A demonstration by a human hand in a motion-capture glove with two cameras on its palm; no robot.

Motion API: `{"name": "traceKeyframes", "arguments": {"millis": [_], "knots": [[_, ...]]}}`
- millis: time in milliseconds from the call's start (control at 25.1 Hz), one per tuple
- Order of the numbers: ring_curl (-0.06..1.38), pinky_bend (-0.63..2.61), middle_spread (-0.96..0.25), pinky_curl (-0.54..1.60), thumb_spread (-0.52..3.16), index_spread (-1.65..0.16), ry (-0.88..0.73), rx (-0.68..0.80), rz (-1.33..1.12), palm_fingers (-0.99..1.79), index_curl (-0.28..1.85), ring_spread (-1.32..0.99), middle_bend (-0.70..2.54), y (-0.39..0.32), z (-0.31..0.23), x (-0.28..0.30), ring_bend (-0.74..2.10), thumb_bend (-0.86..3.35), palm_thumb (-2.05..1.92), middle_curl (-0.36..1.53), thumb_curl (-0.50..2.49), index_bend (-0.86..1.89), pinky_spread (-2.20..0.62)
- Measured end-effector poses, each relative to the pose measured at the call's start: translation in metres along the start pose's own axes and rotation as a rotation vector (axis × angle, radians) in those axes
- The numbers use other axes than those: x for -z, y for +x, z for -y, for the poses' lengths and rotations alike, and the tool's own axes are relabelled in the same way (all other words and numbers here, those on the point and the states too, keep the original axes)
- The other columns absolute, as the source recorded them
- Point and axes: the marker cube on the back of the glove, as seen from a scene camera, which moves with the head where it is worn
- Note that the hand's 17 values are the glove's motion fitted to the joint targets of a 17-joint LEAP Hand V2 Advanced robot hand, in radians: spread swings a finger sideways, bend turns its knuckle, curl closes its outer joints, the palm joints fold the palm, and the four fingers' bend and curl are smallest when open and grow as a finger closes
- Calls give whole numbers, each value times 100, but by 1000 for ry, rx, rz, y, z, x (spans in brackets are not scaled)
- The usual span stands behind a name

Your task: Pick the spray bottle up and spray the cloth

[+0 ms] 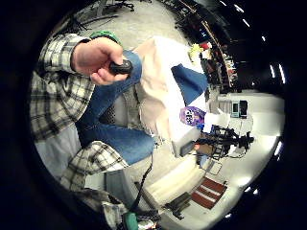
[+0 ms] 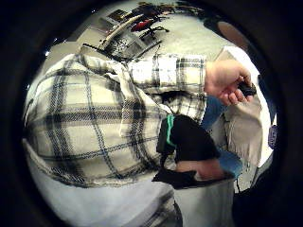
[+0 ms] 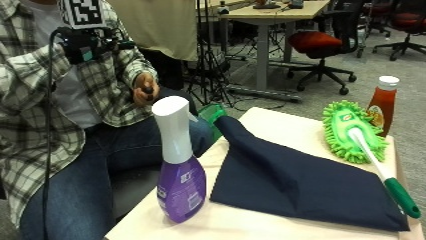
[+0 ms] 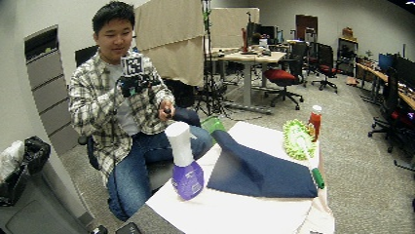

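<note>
The spray bottle (image 3: 179,162) stands upright on the surface (image 3: 279,130), close to the near edge. Its bottom part is purple and see-through, with a label on the front. Its tall neck and top are white. The cloth (image 3: 299,182) is dark blue. It lies spread out flat just beside the bottle, and one corner sticks up at the far edge.

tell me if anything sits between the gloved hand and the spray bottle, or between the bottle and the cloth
Nothing visible blocks either path. The gloved right hand is raised at chest height, well above the purple spray bottle, which stands alone at the table's near edge. The dark blue cloth lies right beside the bottle with only bare tabletop between them.
</note>
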Motion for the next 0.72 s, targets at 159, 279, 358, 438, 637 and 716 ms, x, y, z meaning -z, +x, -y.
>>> {"name": "traceKeyframes", "arguments": {"millis": [159, 279, 358, 438, 637, 716], "knots": [[9, 15, -10, 6, 62, -26, 2, -34, -2, 32, 14, 0, 28, -1, 2, 0, 27, 23, 38, 11, 13, 33, 9], [11, 15, -11, 8, 77, -31, 2, -92, -37, 31, 18, 0, 28, 3, 4, -1, 28, 23, 40, 14, 16, 33, 11], [13, 15, -12, 9, 84, -33, -1, -50, -36, 30, 20, 0, 28, 4, 3, -1, 29, 22, 40, 15, 18, 33, 12], [14, 15, -13, 10, 90, -34, -2, -2, -23, 29, 21, 0, 28, 4, 1, -1, 29, 21, 41, 17, 20, 33, 12], [15, 15, -14, 11, 101, -36, 7, 17, 3, 28, 24, 0, 27, 8, 0, -1, 29, 18, 42, 20, 23, 32, 13], [17, 14, -14, 12, 104, -37, 12, -3, 7, 29, 25, 0, 28, 12, -1, -2, 30, 17, 42, 21, 25, 31, 14]]}}
